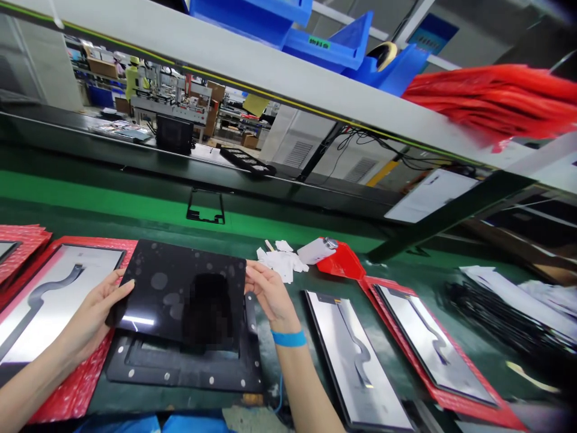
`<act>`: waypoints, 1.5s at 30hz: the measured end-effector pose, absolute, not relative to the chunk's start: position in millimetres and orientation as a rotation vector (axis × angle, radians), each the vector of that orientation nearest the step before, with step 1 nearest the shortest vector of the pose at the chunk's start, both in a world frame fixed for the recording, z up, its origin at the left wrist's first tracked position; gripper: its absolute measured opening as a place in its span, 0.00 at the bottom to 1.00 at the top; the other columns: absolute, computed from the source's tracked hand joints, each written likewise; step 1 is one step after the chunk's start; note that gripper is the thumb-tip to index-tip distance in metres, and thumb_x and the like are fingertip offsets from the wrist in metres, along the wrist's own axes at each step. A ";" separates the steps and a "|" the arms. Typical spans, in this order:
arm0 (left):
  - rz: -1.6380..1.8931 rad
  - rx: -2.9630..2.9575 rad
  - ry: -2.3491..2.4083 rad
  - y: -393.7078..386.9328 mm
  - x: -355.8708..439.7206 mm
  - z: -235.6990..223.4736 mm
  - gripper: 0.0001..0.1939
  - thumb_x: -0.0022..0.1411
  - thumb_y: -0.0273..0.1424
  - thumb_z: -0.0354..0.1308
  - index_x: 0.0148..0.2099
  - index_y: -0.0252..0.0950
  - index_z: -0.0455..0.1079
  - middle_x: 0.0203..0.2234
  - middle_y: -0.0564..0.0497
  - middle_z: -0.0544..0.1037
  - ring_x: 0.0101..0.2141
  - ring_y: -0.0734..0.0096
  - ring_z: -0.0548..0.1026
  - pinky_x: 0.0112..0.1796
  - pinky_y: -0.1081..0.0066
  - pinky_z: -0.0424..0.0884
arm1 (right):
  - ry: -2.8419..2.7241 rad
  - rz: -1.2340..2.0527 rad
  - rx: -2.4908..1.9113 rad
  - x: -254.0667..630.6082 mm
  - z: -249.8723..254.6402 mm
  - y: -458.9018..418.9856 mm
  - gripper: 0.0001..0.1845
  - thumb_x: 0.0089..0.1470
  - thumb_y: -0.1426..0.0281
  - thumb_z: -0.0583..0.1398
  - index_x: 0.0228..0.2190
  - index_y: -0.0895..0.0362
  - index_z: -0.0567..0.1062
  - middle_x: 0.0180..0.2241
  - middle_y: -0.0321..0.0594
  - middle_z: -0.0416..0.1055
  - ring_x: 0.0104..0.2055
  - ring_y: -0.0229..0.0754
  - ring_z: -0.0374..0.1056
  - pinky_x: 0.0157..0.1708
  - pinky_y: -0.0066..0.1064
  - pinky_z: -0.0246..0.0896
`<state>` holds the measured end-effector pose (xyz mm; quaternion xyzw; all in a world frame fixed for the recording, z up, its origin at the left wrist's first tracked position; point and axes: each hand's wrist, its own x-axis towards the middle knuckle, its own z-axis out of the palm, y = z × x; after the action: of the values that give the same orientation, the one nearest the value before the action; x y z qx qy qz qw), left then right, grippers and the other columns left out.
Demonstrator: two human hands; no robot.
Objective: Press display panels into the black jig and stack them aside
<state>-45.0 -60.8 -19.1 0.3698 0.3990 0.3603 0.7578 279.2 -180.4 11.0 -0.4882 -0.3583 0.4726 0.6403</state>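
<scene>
Gripping a glossy black rectangular panel (pixel 157 304) at opposite edges, left hand (pixel 97 307) and right hand (pixel 270 291), fingers of both pinched on it. Panel tilted over a flat black frame with pale round dots (pixel 187 374) on the dark green worktop (pixel 135 400); contact between the two unclear. Right of the blue-banded wrist, a silver-backed rectangular display with curling grey ribbon cable (pixel 333 343) lies flat.

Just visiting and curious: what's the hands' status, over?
Left hand, right hand: gripping opposite edges of glossy black rectangular panel. Panel tilted, hiding part of black rectangular frame with silver dots.
</scene>
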 end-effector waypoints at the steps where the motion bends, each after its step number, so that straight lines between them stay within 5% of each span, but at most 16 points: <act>1: 0.780 0.802 0.868 -59.8 -45.2 -19.4 0.27 0.51 0.34 0.72 0.53 0.44 0.69 0.45 0.50 0.80 0.41 0.63 0.81 0.38 0.72 0.78 | -0.811 1.076 -1.120 279.2 10.9 -180.2 0.16 0.52 0.60 0.68 0.41 0.55 0.80 0.33 0.40 0.76 0.29 0.38 0.69 0.27 0.27 0.66; 12: 0.854 0.819 0.736 -70.7 -34.9 -7.5 0.20 0.56 0.35 0.69 0.50 0.41 0.69 0.39 0.50 0.81 0.34 0.67 0.80 0.35 0.74 0.75 | -0.784 1.091 -1.212 272.3 12.0 -175.8 0.24 0.47 0.62 0.72 0.46 0.52 0.76 0.44 0.42 0.76 0.40 0.43 0.73 0.31 0.27 0.66; 26: 0.925 0.695 0.625 -61.7 -35.8 7.8 0.21 0.55 0.27 0.67 0.51 0.36 0.72 0.43 0.45 0.80 0.38 0.65 0.79 0.41 0.69 0.75 | -0.518 1.112 -1.266 273.9 -3.9 -126.8 0.23 0.38 0.65 0.75 0.39 0.53 0.78 0.36 0.39 0.78 0.37 0.44 0.73 0.28 0.27 0.67; 30: 1.091 0.692 0.623 -21.1 -31.1 19.7 0.17 0.55 0.23 0.65 0.48 0.33 0.73 0.41 0.45 0.80 0.38 0.67 0.79 0.40 0.71 0.76 | -0.551 1.107 -1.250 265.0 6.9 -98.9 0.29 0.40 0.63 0.74 0.46 0.51 0.77 0.40 0.38 0.78 0.40 0.43 0.73 0.33 0.28 0.69; 34: 1.175 0.706 0.583 6.7 -27.7 30.3 0.19 0.55 0.23 0.65 0.50 0.37 0.71 0.44 0.49 0.79 0.40 0.69 0.79 0.43 0.72 0.76 | -0.674 1.185 -1.191 256.5 12.3 -85.3 0.30 0.44 0.59 0.73 0.49 0.53 0.77 0.47 0.44 0.76 0.45 0.46 0.72 0.40 0.33 0.70; 39: 1.125 0.721 0.476 -13.4 -26.0 19.8 0.27 0.58 0.28 0.66 0.58 0.47 0.66 0.53 0.51 0.76 0.49 0.63 0.77 0.48 0.68 0.74 | -0.670 1.049 -1.256 263.0 -6.8 -91.9 0.29 0.43 0.56 0.73 0.47 0.53 0.79 0.49 0.43 0.76 0.44 0.48 0.73 0.36 0.32 0.69; 45: 1.069 0.704 0.433 -32.9 -26.1 5.9 0.25 0.61 0.30 0.64 0.58 0.50 0.64 0.55 0.50 0.73 0.52 0.57 0.75 0.50 0.61 0.74 | -0.668 1.047 -1.328 270.2 -17.4 -107.2 0.28 0.42 0.53 0.73 0.45 0.50 0.80 0.48 0.42 0.76 0.46 0.52 0.73 0.35 0.34 0.71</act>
<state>-26.1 -32.9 5.9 0.3258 0.2003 0.4946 0.7805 270.2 -107.2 -17.4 -0.5763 -0.2897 0.4543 0.6145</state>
